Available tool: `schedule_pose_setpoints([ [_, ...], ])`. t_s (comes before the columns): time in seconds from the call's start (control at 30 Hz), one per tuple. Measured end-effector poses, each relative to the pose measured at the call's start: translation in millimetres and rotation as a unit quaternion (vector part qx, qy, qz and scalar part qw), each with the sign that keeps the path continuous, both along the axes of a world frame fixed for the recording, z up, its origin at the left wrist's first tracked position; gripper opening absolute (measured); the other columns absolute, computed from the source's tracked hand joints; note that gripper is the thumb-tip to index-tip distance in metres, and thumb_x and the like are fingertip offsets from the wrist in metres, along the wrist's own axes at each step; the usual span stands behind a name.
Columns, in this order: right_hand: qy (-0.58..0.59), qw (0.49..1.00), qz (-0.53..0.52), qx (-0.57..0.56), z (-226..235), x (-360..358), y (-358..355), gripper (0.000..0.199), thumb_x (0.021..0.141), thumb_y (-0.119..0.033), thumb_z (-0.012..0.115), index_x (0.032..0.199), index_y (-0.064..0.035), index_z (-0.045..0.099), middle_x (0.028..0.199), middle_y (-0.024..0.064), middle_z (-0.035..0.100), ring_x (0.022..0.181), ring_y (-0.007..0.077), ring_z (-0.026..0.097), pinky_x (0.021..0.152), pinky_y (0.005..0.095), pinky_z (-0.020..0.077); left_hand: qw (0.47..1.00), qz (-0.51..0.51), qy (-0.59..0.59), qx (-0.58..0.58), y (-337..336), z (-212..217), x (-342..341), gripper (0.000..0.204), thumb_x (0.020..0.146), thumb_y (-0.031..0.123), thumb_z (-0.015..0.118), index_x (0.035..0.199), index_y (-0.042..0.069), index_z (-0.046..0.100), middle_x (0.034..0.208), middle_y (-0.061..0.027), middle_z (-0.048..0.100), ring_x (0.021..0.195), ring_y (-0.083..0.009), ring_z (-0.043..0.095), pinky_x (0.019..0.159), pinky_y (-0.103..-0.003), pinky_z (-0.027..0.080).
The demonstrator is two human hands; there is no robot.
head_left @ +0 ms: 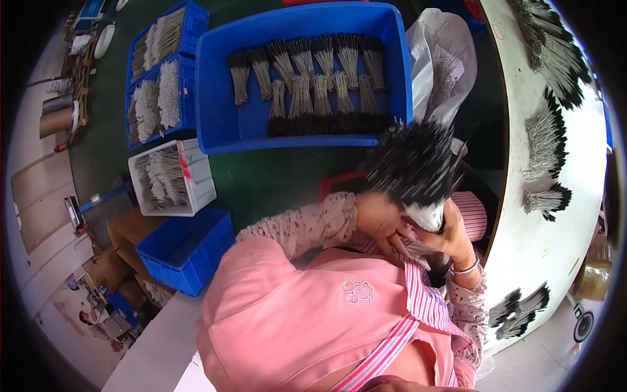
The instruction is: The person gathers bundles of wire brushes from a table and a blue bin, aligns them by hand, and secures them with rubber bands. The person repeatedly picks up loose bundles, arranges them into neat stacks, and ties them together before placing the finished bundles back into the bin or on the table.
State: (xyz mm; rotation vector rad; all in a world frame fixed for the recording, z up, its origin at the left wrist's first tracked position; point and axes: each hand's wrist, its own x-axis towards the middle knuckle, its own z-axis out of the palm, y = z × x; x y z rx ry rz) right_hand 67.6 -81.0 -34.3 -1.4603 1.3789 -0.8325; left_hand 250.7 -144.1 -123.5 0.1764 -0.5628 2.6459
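Both my hands hold one thick bundle of thin grey sticks with black tips (pixel 413 163), close to my chest. My left hand (pixel 379 219) wraps the lower part of the bundle from the left. My right hand (pixel 450 235), with a bracelet at the wrist, grips the same bundle from the right. The black tips fan out upward and look blurred. A large blue bin (pixel 215 98) beyond it holds two rows of similar tied bundles (pixel 313 85).
A white table (pixel 542 248) curves along the right, with more black-tipped bundles (pixel 545 140) lying on it. A clear plastic bag (pixel 441 65) stands beside the big bin. Smaller blue bins (pixel 186 251) and a white bin (pixel 199 179) sit on the green floor at left.
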Motion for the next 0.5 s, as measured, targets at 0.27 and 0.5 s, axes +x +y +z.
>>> schedule_pose_setpoints([
  [0.27,0.349,0.881,0.171,-0.269,30,-31,-36,0.052,0.064,-0.019,0.065,0.116,-0.0249,0.058,0.135,0.0065,0.044,0.125,0.0314,0.042,0.103,0.0533,0.0272,0.958,0.223,0.052,0.174,-37,40,-31,0.093,0.075,0.073,0.049,0.142,0.014,0.025,0.143,-0.0169,0.031,0.127,-0.0477,0.032,0.1,-0.071,0.018],
  [0.5,0.363,0.822,0.238,-0.369,40,-50,-73,0.044,0.071,-0.023,0.063,0.114,-0.0313,0.058,0.137,-0.0033,0.043,0.129,0.027,0.039,0.11,0.052,0.0226,0.932,0.186,-0.185,-0.251,-91,52,-22,0.085,0.076,0.048,0.063,0.142,0.011,0.024,0.138,-0.0176,0.038,0.121,-0.0335,0.047,0.1,-0.052,0.038],
])
